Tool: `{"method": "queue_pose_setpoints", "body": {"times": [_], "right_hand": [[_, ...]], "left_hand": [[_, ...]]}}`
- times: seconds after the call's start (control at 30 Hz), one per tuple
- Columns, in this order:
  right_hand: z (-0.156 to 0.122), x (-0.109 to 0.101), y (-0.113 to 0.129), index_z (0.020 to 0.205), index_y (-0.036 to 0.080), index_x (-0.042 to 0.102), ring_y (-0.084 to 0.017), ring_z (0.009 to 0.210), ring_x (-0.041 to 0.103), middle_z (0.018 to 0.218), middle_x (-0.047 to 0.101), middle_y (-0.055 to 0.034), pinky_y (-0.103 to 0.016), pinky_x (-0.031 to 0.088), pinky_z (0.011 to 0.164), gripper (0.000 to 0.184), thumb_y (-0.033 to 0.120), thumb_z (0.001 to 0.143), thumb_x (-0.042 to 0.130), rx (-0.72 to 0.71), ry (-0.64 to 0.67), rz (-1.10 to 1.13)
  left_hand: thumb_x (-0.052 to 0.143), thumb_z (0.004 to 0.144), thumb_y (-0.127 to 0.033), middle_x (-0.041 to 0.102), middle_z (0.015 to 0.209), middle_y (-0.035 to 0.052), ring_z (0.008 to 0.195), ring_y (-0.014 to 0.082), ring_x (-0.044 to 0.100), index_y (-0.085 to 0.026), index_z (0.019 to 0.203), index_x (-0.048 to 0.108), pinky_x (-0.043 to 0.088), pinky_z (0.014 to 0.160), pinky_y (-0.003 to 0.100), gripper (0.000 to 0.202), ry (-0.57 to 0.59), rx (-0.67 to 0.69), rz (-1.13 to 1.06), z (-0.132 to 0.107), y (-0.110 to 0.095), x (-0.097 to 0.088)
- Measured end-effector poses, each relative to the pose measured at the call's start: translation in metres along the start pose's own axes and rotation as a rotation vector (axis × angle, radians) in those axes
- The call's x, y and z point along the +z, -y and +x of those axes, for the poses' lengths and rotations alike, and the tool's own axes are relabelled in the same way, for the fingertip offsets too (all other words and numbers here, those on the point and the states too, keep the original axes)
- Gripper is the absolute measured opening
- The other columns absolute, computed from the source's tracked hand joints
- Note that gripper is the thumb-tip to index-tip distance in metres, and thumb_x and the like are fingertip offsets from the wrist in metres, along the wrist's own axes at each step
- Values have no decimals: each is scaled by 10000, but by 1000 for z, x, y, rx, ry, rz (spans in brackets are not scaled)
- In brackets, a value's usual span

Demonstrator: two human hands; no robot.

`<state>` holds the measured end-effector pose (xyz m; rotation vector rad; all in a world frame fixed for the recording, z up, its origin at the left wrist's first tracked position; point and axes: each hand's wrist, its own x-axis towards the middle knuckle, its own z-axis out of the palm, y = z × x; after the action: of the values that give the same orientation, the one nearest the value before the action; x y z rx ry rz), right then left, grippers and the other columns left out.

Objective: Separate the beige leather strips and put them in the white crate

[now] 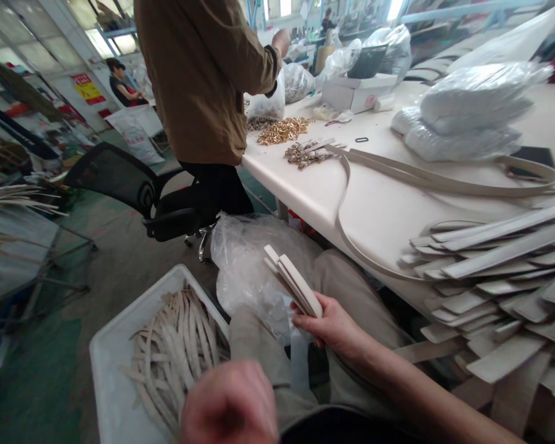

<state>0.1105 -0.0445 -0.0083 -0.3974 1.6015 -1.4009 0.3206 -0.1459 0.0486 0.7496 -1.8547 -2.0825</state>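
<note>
My right hand (333, 325) is closed around a small bundle of flat beige straps (293, 283), held over my lap with their ends pointing up and left. My left hand (231, 404) is low and close to the camera, blurred, curled above the edge of a white tray (108, 351) that holds several loose beige strips (178, 351). Whether it holds anything does not show. A crumpled clear plastic bag (243, 259) lies on my lap just behind the bundle.
To my right, a cream table (314, 185) carries a fanned stack of beige straps (494, 271), a long looped strap (351, 179), gold buckles (282, 129) and filled plastic bags (472, 105). A person in a brown jacket (203, 74) stands at its far end, beside a black chair (120, 179).
</note>
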Motion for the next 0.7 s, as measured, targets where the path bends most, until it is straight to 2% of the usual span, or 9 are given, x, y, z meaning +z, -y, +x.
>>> {"method": "queue_pose_setpoints", "body": {"times": [0.07, 0.13, 0.2, 0.27, 0.37, 0.5, 0.6, 0.63, 0.7], "right_hand": [[0, -1, -1, 931, 153, 658, -56, 403, 394, 628, 548, 60, -186, 351, 315, 362, 331, 619, 700, -11, -6, -18], [1, -2, -2, 939, 153, 660, -59, 414, 398, 634, 548, 58, -179, 348, 314, 351, 315, 630, 692, -19, -6, -38], [1, -2, -3, 951, 152, 661, -57, 423, 396, 638, 547, 58, -171, 346, 319, 338, 300, 648, 681, -27, 5, -51], [1, -2, -6, 963, 150, 662, -56, 430, 398, 646, 550, 56, -165, 352, 330, 329, 290, 665, 667, -40, 16, -61], [2, -2, -12, 960, 151, 662, -59, 438, 407, 654, 552, 53, -164, 363, 336, 308, 276, 679, 649, -52, 21, -86], [6, -1, -19, 929, 151, 641, -60, 420, 395, 629, 536, 59, -165, 344, 329, 273, 258, 678, 623, -50, 17, -106], [5, -4, -15, 944, 150, 616, -49, 399, 377, 663, 591, 39, -170, 328, 335, 281, 330, 730, 638, -66, 27, -86], [3, -6, -13, 974, 150, 605, -47, 389, 379, 704, 637, 18, -175, 324, 336, 317, 388, 767, 638, -69, 46, -76], [-2, -12, -8, 1069, 154, 575, -51, 368, 401, 801, 719, -34, -186, 311, 339, 442, 533, 842, 601, -63, 102, -55]], "left_hand": [[811, 702, -626, 605, 596, 9, 601, 167, 548, -251, 590, 634, 463, 610, 298, 429, -147, 22, -37, 26, 19, 0], [864, 635, -623, 672, 694, 33, 690, 179, 598, -217, 708, 693, 472, 666, 281, 446, -239, -50, -62, 42, 39, 2], [904, 588, -578, 752, 858, 91, 840, 236, 664, -189, 905, 759, 499, 766, 305, 522, -158, -167, -75, 48, 55, 9], [874, 657, -474, 779, 994, 114, 945, 266, 675, -178, 1034, 774, 492, 854, 328, 490, -14, -259, -81, 46, 64, 23], [760, 747, -379, 777, 836, 62, 811, 227, 653, -171, 858, 809, 462, 777, 302, 241, 103, -365, 10, 40, 72, 46], [706, 790, -364, 721, 649, 34, 671, 188, 585, -181, 675, 803, 412, 665, 284, 237, 174, -406, 234, 43, 90, 55], [811, 726, -432, 720, 626, 57, 615, 166, 586, -164, 637, 791, 451, 644, 271, 283, 81, -437, 123, 53, 81, 21], [858, 672, -468, 710, 607, 61, 591, 158, 588, -156, 614, 773, 473, 631, 265, 329, -23, -431, 26, 55, 69, 0], [917, 609, -459, 694, 613, 35, 607, 146, 610, -162, 631, 743, 518, 630, 239, 345, -385, -257, -177, 53, 32, -54]]}}
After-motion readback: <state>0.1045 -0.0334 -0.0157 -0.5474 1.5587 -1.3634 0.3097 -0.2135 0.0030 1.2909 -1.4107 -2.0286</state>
